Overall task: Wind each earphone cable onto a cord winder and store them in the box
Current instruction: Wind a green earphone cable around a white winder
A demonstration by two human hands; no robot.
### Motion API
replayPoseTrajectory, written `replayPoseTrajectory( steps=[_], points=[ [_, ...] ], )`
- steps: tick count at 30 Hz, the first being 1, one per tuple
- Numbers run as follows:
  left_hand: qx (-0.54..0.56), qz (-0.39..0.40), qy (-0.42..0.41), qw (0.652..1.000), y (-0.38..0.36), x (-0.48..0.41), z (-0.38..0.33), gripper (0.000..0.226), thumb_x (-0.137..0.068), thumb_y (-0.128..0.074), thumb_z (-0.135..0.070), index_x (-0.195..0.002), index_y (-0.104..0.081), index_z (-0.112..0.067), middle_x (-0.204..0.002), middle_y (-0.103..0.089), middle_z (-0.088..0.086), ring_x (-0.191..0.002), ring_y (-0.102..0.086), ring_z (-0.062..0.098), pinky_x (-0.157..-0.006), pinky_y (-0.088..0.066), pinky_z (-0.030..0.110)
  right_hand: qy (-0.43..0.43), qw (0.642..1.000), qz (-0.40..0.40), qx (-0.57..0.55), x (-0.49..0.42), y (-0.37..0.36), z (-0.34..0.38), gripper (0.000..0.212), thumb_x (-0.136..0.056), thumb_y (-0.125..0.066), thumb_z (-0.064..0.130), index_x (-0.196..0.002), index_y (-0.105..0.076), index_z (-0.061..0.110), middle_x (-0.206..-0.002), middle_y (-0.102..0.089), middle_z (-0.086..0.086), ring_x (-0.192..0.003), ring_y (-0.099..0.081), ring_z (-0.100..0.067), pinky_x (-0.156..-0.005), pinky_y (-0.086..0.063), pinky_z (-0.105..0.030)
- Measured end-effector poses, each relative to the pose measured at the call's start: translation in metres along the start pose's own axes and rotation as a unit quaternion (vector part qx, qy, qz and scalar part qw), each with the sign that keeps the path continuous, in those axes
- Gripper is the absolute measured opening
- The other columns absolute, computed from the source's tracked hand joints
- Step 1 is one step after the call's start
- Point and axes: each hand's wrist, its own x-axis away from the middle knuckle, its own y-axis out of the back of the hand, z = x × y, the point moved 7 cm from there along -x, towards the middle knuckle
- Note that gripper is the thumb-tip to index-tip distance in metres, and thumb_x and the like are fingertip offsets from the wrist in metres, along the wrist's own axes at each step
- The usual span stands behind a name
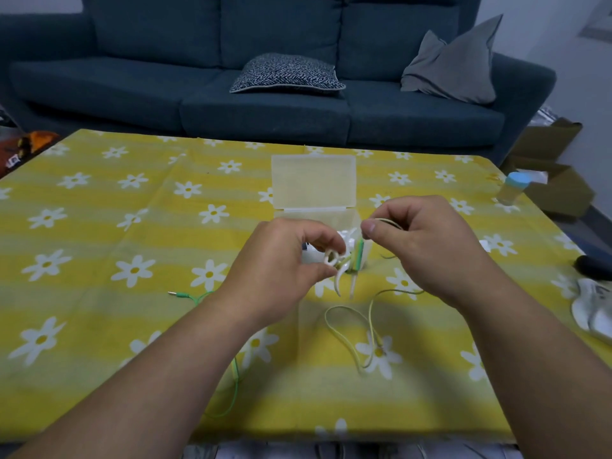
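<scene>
Head view: earphone cable being wound above the bench;
the left hand grips earpieces; right hand pinches the earphone cable; keep turns snug.

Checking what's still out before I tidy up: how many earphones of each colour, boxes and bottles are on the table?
Pale yellow earphones: 1
Green earphones: 1
Clear box: 1
Blue-capped bottle: 1
Total: 4
</scene>
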Motion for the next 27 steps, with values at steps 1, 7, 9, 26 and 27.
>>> replayPoseTrajectory(
  steps=[1, 7, 9, 26, 27],
  points=[
    [0.013, 0.004, 0.000, 1.000, -0.001, 0.001, 0.000, 0.027, -0.072, -0.085, -0.013, -0.087, -0.075, -0.033, -0.090, -0.071, -0.020, -0.094, -0.062, -0.005, -0.084, -0.046, 0.013, 0.001, 1.000, -0.009, 0.004, -0.001, 0.002, -0.001, 0.020, -0.090, -0.069, 0.022, -0.070, -0.070, 0.016, -0.041, -0.046, 0.017, -0.041, -0.042, -0.003, -0.042, -0.029, -0.011],
    [0.099, 0.004, 0.008, 0.995, -0.001, 0.000, -0.003, 0.028, -0.070, -0.084, -0.004, -0.085, -0.076, -0.026, -0.089, -0.074, -0.011, -0.088, -0.066, 0.002, -0.085, -0.051, 0.026, -0.016, 0.998, -0.042, -0.046, -0.004, 0.006, -0.011, 0.021, -0.088, -0.072, 0.026, -0.070, -0.069, 0.015, -0.046, -0.041, 0.013, -0.044, -0.033, -0.004, -0.042, -0.030, -0.015],
    [0.104, 0.008, 0.007, 0.994, -0.002, 0.000, -0.004, 0.028, -0.070, -0.084, -0.003, -0.085, -0.077, -0.025, -0.089, -0.074, -0.011, -0.089, -0.067, 0.003, -0.086, -0.051, 0.027, -0.029, 0.996, -0.035, -0.071, -0.004, 0.005, -0.015, 0.021, -0.088, -0.072, 0.025, -0.070, -0.069, 0.015, -0.050, -0.042, 0.010, -0.045, -0.033, -0.006, -0.042, -0.032, -0.017],
    [0.191, -0.007, 0.007, 0.981, -0.002, 0.002, -0.007, 0.029, -0.069, -0.083, 0.004, -0.085, -0.075, -0.020, -0.088, -0.075, -0.002, -0.088, -0.070, 0.012, -0.085, -0.055, 0.027, -0.196, 0.921, 0.064, -0.329, 0.000, -0.026, -0.028, 0.028, -0.097, -0.058, 0.026, -0.076, -0.062, 0.008, -0.053, -0.040, 0.000, -0.047, -0.030, -0.012, -0.046, -0.026, -0.022],
    [0.196, -0.007, 0.008, 0.981, -0.002, 0.002, -0.007, 0.030, -0.069, -0.082, 0.004, -0.085, -0.075, -0.020, -0.087, -0.075, -0.003, -0.088, -0.070, 0.011, -0.084, -0.056, 0.026, -0.200, 0.917, 0.071, -0.337, 0.000, -0.028, -0.028, 0.030, -0.097, -0.058, 0.027, -0.072, -0.062, 0.010, -0.053, -0.039, 0.000, -0.047, -0.029, -0.013, -0.047, -0.026, -0.023]
  ],
)
